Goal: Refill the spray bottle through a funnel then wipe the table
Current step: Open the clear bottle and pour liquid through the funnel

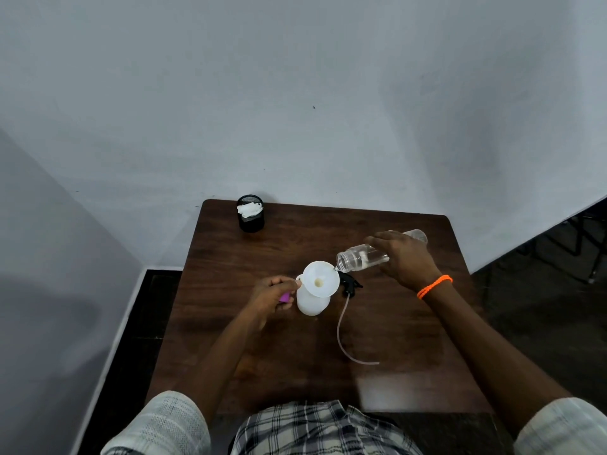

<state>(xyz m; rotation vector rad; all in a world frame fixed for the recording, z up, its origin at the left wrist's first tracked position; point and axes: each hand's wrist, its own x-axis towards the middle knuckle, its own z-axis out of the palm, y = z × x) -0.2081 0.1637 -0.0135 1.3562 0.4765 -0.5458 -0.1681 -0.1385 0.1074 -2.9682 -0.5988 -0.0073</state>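
A white spray bottle point(312, 302) stands near the middle of the brown table point(230, 257) with a white funnel point(320, 279) seated in its neck. My left hand point(271, 295) pinches the funnel's small tab at its left rim; a purple object point(284, 297) shows under its fingers. My right hand point(405, 259) grips a clear plastic bottle point(359, 256), tipped sideways with its open mouth over the funnel's right rim. The black spray head point(351, 284) lies on the table behind the funnel, its thin tube point(341, 333) curling toward me.
A black mesh cup point(250, 215) holding white tissues point(249, 209) stands at the table's far left corner. A grey wall rises just behind the table. Dark floor lies to the left and right.
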